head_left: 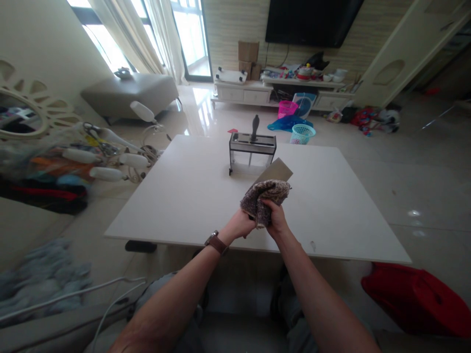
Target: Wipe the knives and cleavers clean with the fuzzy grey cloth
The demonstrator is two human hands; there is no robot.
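Note:
A brown patterned cloth (274,189) is bunched in my right hand (276,219), its thumb pressing into the folds. From beyond the cloth sticks out the broad, flat metal blade of a cleaver (278,170), tilted up to the right above the white table. My left hand (242,224) is closed at the cleaver's near end, where only a dark bit of handle shows under the cloth. Behind the blade stands a clear-sided knife holder (253,147) with a black-handled utensil (255,127) upright in its top.
The white table (176,196) spans the space before me. A small grey mark or item (313,246) lies near its front edge. Beyond are a teal basket (302,132), a pink basket (287,109) and a low TV cabinet (243,94). A lamp with white shades (135,160) stands left.

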